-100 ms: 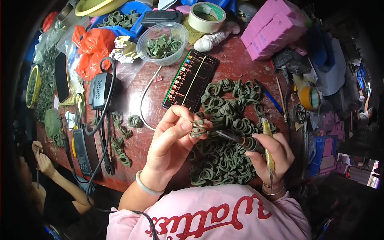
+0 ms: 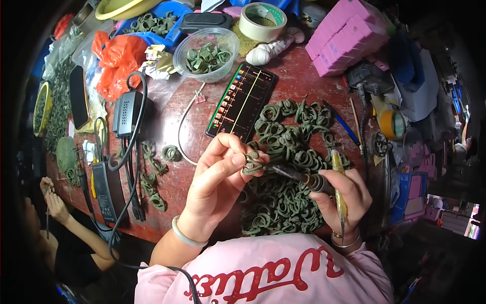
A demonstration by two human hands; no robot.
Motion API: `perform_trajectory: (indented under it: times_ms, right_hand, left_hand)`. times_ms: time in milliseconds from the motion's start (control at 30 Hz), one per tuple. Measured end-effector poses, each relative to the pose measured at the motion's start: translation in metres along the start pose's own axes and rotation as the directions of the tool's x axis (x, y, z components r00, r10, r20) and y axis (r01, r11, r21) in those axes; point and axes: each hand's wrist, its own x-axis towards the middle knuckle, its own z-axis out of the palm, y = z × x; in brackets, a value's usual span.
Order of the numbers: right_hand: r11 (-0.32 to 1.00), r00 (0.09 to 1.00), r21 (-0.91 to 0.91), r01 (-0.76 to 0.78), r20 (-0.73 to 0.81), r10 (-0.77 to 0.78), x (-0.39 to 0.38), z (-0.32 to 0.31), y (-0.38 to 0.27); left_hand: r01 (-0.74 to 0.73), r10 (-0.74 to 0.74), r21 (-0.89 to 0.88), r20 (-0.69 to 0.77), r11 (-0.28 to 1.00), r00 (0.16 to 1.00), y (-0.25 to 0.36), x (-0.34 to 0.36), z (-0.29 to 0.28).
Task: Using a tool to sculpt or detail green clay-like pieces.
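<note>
My left hand (image 2: 212, 177) grips a small green ring-shaped piece (image 2: 252, 164) between thumb and fingertips. Its wrist wears a pale bangle. In my right hand (image 2: 349, 197) are a dark pen-like tool (image 2: 310, 179) with a metal tip and a thin yellow-handled tool (image 2: 338, 162). The dark tool's tip points left, close beside the piece in my left hand; whether it touches is unclear. A big pile of similar green pieces (image 2: 281, 213) lies under and around both hands. A phone (image 2: 241, 99) with its screen lit lies beyond my left hand.
A plastic tub (image 2: 205, 55) of green pieces, a blue tray (image 2: 129, 40), an orange bag (image 2: 114, 66), tape rolls (image 2: 261, 20) and pink blocks (image 2: 344, 38) crowd the back. Black power units (image 2: 126, 114) with cables sit left. A co-worker's hands (image 2: 58, 207) are at lower left.
My left thumb and the green piece have shifted very slightly right and down. My right hand looks almost unmoved.
</note>
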Motion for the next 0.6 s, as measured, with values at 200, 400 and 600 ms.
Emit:
perform_trajectory:
  times_ms: [200,400,600]
  right_hand:
    - [1.000,1.000,-0.001,0.007,0.004,-0.007,0.0009,0.0008,-0.0013]
    - [1.000,1.000,-0.006,-0.002,0.018,0.002,0.0002,0.0020,-0.0014]
    - [1.000,1.000,-0.017,-0.005,0.028,0.005,-0.0010,0.0025,-0.0011]
  left_hand:
    - [0.010,-0.010,0.003,0.003,1.000,1.000,-0.0011,0.0010,-0.0023]
    - [0.009,-0.009,-0.004,0.014,1.000,1.000,-0.0015,0.0009,-0.0034]
    - [-0.013,0.013,-0.010,0.023,1.000,1.000,-0.0014,0.0007,-0.0037]
